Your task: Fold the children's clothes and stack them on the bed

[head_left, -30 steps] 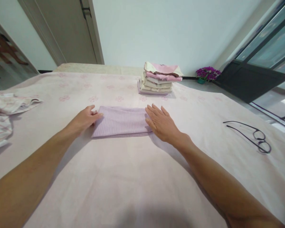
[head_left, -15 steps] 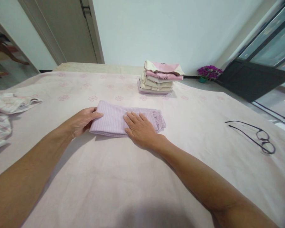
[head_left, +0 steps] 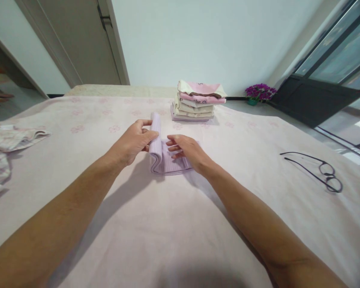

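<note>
A lilac striped cloth (head_left: 174, 163), folded in layers, lies on the bed in front of me. Its left part is lifted and stands upright, curling over toward the right. My left hand (head_left: 138, 138) grips that raised edge between thumb and fingers. Just above the flat right part hovers my right hand (head_left: 187, 150), its fingers apart and slightly bent, holding nothing. The right end of the cloth is partly hidden behind this hand.
Behind the cloth stands a stack of folded cloths (head_left: 196, 106). A crumpled checked cloth (head_left: 12, 140) lies at the left, and eyeglasses (head_left: 327, 174) rest at the right. Purple flowers (head_left: 260, 92) stand on the floor beyond the pale bedsheet (head_left: 156, 232). Part of a person's leg (head_left: 0, 96) shows far left.
My left hand has lifted the cloth's left end and carried it right, so it stands up. My right hand has risen from lying flat on the cloth, its fingers now bent.
</note>
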A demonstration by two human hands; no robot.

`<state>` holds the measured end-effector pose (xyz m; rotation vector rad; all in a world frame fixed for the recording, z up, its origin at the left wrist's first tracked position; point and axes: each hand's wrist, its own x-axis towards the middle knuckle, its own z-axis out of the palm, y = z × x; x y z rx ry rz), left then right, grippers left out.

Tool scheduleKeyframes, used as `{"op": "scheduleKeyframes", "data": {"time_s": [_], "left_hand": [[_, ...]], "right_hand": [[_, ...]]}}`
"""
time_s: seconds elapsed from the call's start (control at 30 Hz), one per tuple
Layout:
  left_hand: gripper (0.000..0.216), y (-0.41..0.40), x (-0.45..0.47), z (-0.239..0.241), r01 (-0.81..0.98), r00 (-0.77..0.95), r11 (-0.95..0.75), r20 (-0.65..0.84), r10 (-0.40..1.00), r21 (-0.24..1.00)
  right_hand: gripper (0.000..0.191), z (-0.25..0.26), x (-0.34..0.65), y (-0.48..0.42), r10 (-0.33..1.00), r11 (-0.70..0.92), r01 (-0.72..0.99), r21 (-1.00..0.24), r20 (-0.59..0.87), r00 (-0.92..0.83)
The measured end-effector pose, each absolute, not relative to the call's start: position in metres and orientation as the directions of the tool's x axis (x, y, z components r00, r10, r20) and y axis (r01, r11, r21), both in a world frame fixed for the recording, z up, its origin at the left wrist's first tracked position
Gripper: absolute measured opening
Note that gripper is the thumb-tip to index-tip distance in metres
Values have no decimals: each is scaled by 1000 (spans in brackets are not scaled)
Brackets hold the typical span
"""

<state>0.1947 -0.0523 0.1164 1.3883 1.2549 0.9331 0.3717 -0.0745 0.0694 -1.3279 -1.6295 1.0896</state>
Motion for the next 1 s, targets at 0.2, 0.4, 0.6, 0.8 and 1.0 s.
{"op": "scheduleKeyframes", "data": {"time_s": [0.2,0.4,0.6,0.8,1.0], "left_hand": [[56,-54,233,114,234,276,84,-149,949,968],[37,-53,222,84,346,187,-395,350,918,851],[50,-54,231,54,613,446,-609,416,793,504],[61,-57,255,41,710,564,-621,260,784,331],[59,-66,261,37,742,578,-632,263,772,224]], "right_hand": [[44,91,384,-82,908,-203,-36,-979,-174,-381],[26,88,404,-79,951,-175,126,-976,-201,-235],[17,88,418,-82,967,-126,338,-933,-192,-167],[16,79,434,-77,980,4,494,-870,-96,-177],[31,78,446,-74,988,85,817,-570,-57,-143]]}}
